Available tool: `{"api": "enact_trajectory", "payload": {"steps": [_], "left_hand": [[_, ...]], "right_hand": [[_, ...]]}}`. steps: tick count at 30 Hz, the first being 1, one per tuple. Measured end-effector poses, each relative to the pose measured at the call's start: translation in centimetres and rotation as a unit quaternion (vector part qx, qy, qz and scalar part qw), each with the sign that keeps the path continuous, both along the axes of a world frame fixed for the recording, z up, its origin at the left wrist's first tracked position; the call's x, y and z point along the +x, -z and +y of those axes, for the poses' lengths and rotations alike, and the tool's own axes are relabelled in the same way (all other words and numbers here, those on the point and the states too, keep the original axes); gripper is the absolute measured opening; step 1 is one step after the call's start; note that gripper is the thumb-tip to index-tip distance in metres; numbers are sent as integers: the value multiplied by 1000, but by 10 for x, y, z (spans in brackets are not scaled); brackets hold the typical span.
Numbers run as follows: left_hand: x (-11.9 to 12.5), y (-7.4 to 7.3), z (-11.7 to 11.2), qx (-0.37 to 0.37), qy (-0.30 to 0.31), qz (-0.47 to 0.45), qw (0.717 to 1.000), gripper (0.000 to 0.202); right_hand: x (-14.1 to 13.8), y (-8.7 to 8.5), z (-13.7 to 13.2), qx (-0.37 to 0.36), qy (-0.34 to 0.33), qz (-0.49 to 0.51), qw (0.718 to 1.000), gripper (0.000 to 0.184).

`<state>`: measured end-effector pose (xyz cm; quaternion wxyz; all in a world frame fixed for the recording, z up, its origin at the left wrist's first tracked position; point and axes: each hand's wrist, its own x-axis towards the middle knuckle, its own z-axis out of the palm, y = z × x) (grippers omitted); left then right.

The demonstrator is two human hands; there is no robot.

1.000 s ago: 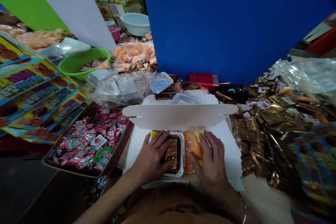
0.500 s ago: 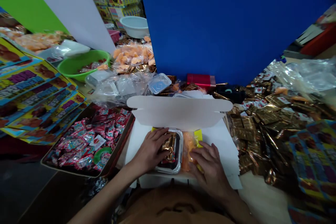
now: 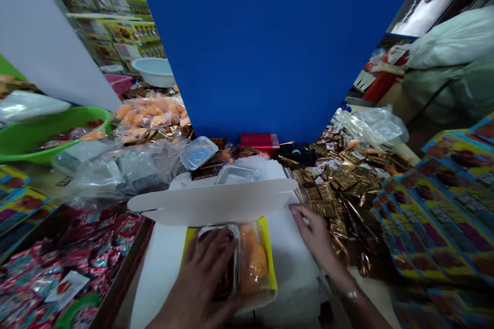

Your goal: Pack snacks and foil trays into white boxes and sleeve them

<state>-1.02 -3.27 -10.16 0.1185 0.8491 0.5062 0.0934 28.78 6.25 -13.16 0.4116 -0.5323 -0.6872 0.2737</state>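
Note:
My left hand lies spread, fingers apart, over a foil tray with a dark inside. The tray sits in the left half of a box with yellow inner sides. Beside it in the box is a clear bag of orange pieces. The box's white lid flap stands raised behind. To the right of the box, my right hand is over white card, by the flap's right end. Its fingers are bent and blurred; whether they hold anything I cannot make out.
Gold-wrapped sachets are heaped on the right, beside printed boxes. On the left stands a carton of red-wrapped packets. Behind are foil trays, a red box, a green basin and a blue panel.
My view has turned right and come closer. My right hand has left the orange bag and moved right, out of the box. My left hand stays over the foil tray.

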Motion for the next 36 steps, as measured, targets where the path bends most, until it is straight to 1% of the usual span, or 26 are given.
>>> {"api": "enact_trajectory", "payload": {"steps": [2,3,5,6,8,10,12,14,16,18,20,22,24,25,27,29,30,31,32,33,34,35,36], "left_hand": [[12,-3,1,-49,53,-15,997,82],[17,-5,1,-73,63,-22,995,80],[24,-8,2,-109,56,-38,992,73],[25,-10,3,-122,48,-44,990,70],[25,-12,3,-138,36,-52,988,67],[24,-13,3,-142,31,-51,988,68],[22,-11,1,-138,36,-48,989,68],[22,-4,-1,-128,36,-40,990,69],[26,6,-3,-108,4,-28,994,74],[30,15,-4,-81,-52,-25,995,79],[34,19,-5,-64,-93,-43,993,77],[34,17,-5,-64,-112,-92,987,70],[30,10,-4,-74,-128,-167,975,68],[28,7,-4,-80,-142,-208,965,69],[21,1,-4,-94,-177,-284,938,74],[17,-2,-4,-117,-207,-334,912,78],[16,-2,-5,-124,-217,-344,905,79],[15,-1,-5,-127,-221,-345,903,80],[15,-1,-5,-126,-221,-339,906,80],[15,0,-5,-121,-219,-329,910,80],[16,1,-5,-114,-214,-318,916,81],[17,2,-5,-108,-207,-306,923,81],[18,3,-6,-102,-198,-289,931,79]], "right_hand": [[6,3,37,-16,15,-57,998,26],[9,4,56,-35,25,-91,995,27],[14,7,91,-91,47,-143,984,28],[18,9,105,-116,55,-156,979,25],[27,15,126,-148,57,-160,974,15],[36,21,136,-161,47,-149,975,8],[44,26,135,-154,34,-119,980,5],[52,27,129,-130,35,-74,988,11],[58,24,120,-96,56,-23,994,20],[65,16,112,-67,79,22,994,28],[72,5,105,-59,79,47,994,34],[76,-7,99,-42,65,47,996,36],[77,-17,95,21,72,40,996,36],[75,-21,93,70,94,43,992,36],[70,-27,87,172,171,68,968,35],[59,-33,75,233,239,105,937,36],[52,-37,67,245,254,123,928,36],[43,-40,56,246,249,136,927,35],[34,-43,45,243,218,135,935,34],[24,-47,32,240,156,119,951,32],[12,-50,20,233,65,83,967,30],[1,-52,9,216,-43,26,975,27],[-11,-54,-1,191,-151,-44,969,24]]}}
